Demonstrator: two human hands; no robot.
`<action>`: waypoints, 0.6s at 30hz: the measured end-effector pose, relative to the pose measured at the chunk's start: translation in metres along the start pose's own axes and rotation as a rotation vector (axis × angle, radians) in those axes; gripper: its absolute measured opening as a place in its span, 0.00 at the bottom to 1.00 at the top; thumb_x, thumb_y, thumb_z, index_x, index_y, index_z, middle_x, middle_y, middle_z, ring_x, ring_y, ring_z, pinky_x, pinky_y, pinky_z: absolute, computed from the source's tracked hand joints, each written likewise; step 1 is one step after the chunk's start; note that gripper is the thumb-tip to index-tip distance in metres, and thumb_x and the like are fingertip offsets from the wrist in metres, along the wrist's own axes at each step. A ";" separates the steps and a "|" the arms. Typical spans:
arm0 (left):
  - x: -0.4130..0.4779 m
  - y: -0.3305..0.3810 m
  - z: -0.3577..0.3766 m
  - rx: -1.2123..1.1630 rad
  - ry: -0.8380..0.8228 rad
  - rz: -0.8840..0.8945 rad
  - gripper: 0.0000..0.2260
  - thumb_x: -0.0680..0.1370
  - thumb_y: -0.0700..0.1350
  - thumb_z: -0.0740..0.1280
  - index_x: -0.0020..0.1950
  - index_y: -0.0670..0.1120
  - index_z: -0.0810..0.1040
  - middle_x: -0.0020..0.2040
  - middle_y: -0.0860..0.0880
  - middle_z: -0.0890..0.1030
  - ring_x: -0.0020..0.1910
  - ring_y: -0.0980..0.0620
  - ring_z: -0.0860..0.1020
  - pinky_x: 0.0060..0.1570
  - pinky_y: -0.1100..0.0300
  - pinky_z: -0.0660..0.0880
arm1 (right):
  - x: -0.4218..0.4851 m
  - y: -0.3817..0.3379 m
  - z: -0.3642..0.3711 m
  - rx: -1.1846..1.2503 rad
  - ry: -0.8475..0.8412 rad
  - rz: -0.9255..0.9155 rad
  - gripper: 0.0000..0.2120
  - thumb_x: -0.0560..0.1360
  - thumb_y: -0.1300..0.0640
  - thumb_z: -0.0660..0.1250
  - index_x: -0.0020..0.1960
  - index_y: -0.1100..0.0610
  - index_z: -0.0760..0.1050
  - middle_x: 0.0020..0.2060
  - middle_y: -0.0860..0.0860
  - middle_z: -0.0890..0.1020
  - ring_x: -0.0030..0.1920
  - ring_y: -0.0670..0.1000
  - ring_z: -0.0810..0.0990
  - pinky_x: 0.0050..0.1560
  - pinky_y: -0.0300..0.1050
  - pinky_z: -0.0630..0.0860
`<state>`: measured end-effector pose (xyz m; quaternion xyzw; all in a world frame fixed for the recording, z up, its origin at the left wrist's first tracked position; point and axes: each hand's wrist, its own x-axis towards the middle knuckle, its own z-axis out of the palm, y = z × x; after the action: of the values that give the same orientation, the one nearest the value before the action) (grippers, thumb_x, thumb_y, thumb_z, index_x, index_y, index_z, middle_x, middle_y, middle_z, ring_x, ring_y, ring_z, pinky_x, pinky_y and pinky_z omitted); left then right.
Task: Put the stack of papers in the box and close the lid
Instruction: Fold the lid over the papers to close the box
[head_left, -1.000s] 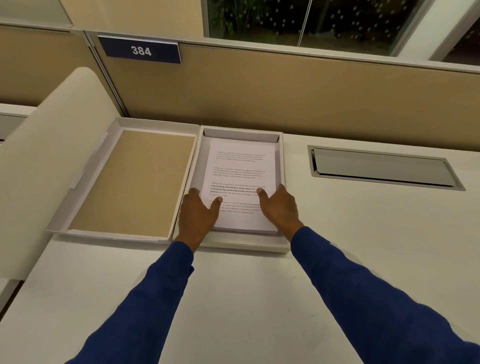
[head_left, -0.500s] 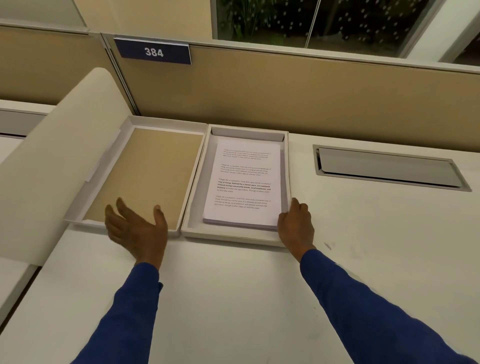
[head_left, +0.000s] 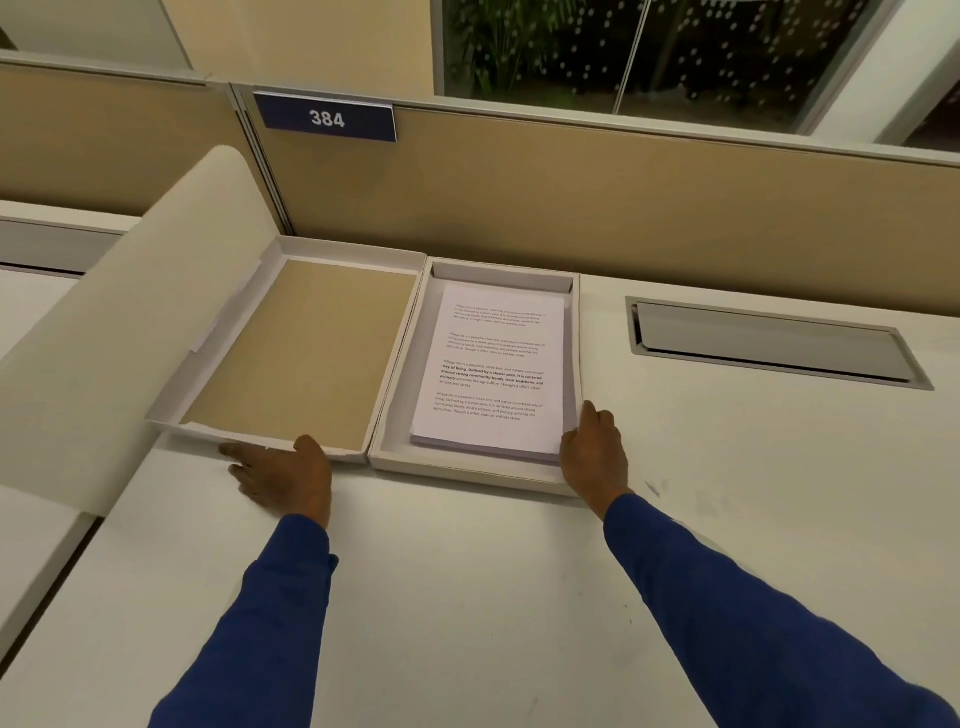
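Note:
A stack of printed papers (head_left: 496, 374) lies flat inside the shallow white box (head_left: 470, 470) on the desk. The box's lid (head_left: 306, 353), white with a tan inner face, lies open and face up, joined to the box's left side. My left hand (head_left: 283, 475) is at the lid's near edge, fingers spread under it and thumb on its rim. My right hand (head_left: 592, 452) rests on the box's near right corner, its fingers on the right wall beside the papers.
A tan partition (head_left: 623, 208) with a "384" sign (head_left: 327, 119) runs behind the box. A grey cable hatch (head_left: 769, 343) is set in the desk to the right. A cream curved divider panel (head_left: 119, 322) rises at the left.
Both hands left the top of the papers. My left hand swung left, then down to the lid's near edge. My right hand moved to the box's right corner.

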<state>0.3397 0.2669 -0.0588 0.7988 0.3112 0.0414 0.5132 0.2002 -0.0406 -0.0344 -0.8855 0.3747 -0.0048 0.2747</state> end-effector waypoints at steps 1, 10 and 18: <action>-0.003 0.001 -0.002 -0.083 -0.014 0.034 0.42 0.76 0.39 0.63 0.84 0.46 0.42 0.83 0.42 0.59 0.80 0.41 0.63 0.80 0.46 0.61 | -0.002 0.001 0.000 0.001 0.001 -0.001 0.15 0.83 0.60 0.58 0.69 0.62 0.68 0.61 0.60 0.75 0.58 0.59 0.77 0.57 0.52 0.78; -0.038 0.027 -0.017 -0.279 -0.035 0.502 0.44 0.79 0.35 0.67 0.85 0.52 0.41 0.86 0.52 0.46 0.81 0.56 0.61 0.70 0.73 0.67 | -0.012 0.008 0.001 0.025 -0.002 -0.008 0.18 0.84 0.58 0.58 0.72 0.61 0.66 0.63 0.59 0.75 0.59 0.58 0.77 0.55 0.50 0.76; -0.077 0.036 -0.019 -0.219 -0.156 0.657 0.37 0.79 0.38 0.72 0.83 0.50 0.56 0.80 0.48 0.67 0.77 0.48 0.70 0.76 0.47 0.70 | -0.012 0.015 -0.007 0.246 -0.058 0.072 0.28 0.83 0.49 0.61 0.79 0.57 0.60 0.70 0.61 0.72 0.67 0.61 0.75 0.66 0.55 0.74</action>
<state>0.2872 0.2308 0.0001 0.7973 -0.0086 0.1763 0.5772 0.1801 -0.0444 -0.0334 -0.8308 0.3947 -0.0154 0.3921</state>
